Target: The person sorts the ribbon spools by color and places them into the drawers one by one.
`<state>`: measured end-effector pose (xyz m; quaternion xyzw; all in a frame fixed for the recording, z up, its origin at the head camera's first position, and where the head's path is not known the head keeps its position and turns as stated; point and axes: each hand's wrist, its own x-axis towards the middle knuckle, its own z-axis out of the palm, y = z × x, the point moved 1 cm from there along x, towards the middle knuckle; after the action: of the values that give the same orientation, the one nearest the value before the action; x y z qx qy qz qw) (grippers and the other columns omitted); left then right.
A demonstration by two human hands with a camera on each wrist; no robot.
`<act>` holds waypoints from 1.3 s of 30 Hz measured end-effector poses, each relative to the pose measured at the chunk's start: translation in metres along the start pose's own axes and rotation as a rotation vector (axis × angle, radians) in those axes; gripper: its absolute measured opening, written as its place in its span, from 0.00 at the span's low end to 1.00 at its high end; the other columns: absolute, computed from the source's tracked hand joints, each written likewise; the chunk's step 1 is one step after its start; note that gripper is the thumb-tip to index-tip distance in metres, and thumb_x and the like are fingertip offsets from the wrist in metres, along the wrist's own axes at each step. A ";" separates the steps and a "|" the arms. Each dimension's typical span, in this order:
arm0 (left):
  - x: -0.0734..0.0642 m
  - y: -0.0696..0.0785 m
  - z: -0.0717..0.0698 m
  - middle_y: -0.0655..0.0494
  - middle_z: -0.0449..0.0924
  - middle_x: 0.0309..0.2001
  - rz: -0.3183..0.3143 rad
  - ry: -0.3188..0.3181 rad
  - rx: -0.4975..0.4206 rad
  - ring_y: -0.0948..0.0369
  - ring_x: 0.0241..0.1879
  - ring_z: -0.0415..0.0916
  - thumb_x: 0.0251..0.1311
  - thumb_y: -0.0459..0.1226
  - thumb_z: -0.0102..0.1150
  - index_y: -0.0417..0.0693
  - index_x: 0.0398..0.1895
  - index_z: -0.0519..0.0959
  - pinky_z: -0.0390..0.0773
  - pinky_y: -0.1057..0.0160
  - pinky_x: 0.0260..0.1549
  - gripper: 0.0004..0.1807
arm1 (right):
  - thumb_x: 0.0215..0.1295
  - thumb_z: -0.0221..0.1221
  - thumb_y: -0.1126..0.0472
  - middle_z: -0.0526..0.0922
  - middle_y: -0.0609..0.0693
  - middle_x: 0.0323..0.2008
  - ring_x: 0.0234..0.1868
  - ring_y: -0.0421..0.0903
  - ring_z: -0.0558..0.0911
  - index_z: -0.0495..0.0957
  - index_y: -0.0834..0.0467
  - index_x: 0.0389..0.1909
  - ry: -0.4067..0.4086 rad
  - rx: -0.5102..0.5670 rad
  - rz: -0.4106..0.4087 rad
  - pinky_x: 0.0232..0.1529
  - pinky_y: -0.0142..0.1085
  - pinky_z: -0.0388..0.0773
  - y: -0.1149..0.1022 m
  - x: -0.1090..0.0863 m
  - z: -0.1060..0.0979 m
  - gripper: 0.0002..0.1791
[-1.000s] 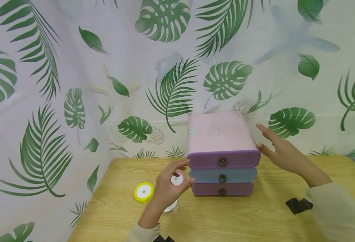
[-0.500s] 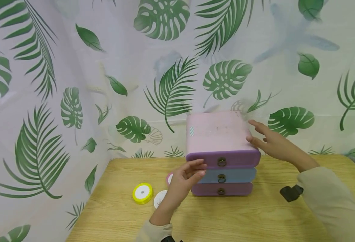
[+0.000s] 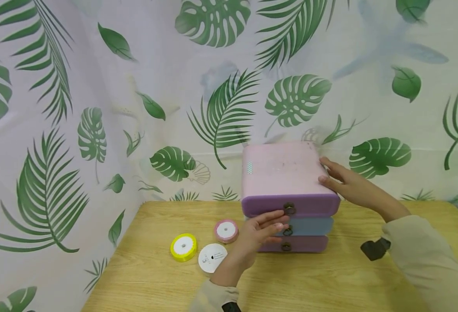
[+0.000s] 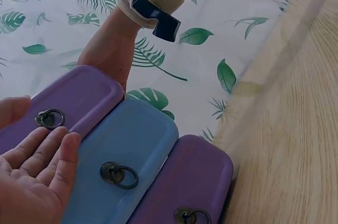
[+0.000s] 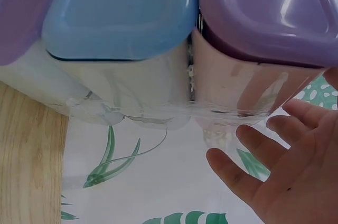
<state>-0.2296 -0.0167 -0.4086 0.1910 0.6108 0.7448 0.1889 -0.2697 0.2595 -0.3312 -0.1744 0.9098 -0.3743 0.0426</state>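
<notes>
A three-tier drawer cabinet with a pink top (image 3: 281, 169) stands on the table. Its top drawer (image 3: 260, 206) is purple, the middle drawer (image 3: 314, 226) blue, the bottom drawer (image 3: 310, 244) purple. All the drawers look closed. In front of it is my left hand (image 3: 250, 242), its fingertips just below the top drawer's ring pull (image 4: 53, 119). Those fingers are extended and hold nothing; contact with the ring is not clear. My right hand (image 3: 353, 188) is at the cabinet's upper right edge, thumb near the top and fingers spread along the side (image 5: 253, 84).
Left of the cabinet lie a yellow ribbon spool (image 3: 183, 247), a pink-edged spool (image 3: 226, 230) and a white spool (image 3: 212, 257), the last partly behind my left wrist. A leaf-patterned cloth (image 3: 143, 130) hangs behind the wooden table (image 3: 291, 281).
My left hand has moved right, from beside the cabinet to the top drawer's ring pull, uncovering the pink-edged and white spools. The right hand has come in to the cabinet's right edge.
</notes>
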 end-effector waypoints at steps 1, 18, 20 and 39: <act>0.001 -0.001 0.001 0.40 0.75 0.61 -0.007 -0.005 -0.010 0.56 0.56 0.79 0.66 0.35 0.55 0.39 0.64 0.71 0.81 0.65 0.43 0.23 | 0.75 0.45 0.46 0.38 0.64 0.77 0.73 0.70 0.51 0.36 0.58 0.77 -0.001 0.005 0.000 0.65 0.65 0.55 0.001 0.000 0.001 0.41; 0.019 -0.005 0.027 0.53 0.84 0.51 -0.039 -0.008 -0.125 0.68 0.45 0.81 0.66 0.39 0.56 0.39 0.52 0.78 0.79 0.70 0.39 0.16 | 0.76 0.44 0.47 0.38 0.64 0.77 0.70 0.73 0.54 0.37 0.56 0.77 0.019 0.034 0.018 0.63 0.67 0.57 0.006 -0.004 0.003 0.39; 0.020 -0.006 0.029 0.54 0.85 0.50 -0.029 0.014 -0.137 0.69 0.43 0.82 0.66 0.39 0.57 0.41 0.49 0.79 0.79 0.71 0.38 0.14 | 0.76 0.44 0.47 0.38 0.63 0.77 0.70 0.73 0.54 0.37 0.55 0.77 0.021 0.041 0.022 0.63 0.67 0.56 0.007 -0.004 0.003 0.39; 0.009 -0.008 0.032 0.50 0.83 0.52 -0.056 0.064 -0.119 0.72 0.35 0.83 0.66 0.40 0.57 0.44 0.48 0.79 0.75 0.72 0.33 0.12 | 0.76 0.44 0.47 0.38 0.62 0.77 0.71 0.73 0.52 0.36 0.53 0.77 0.029 0.055 0.011 0.62 0.68 0.57 0.009 0.000 0.008 0.39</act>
<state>-0.2202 0.0157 -0.4098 0.1382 0.5763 0.7800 0.2011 -0.2702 0.2599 -0.3432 -0.1628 0.9006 -0.4013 0.0361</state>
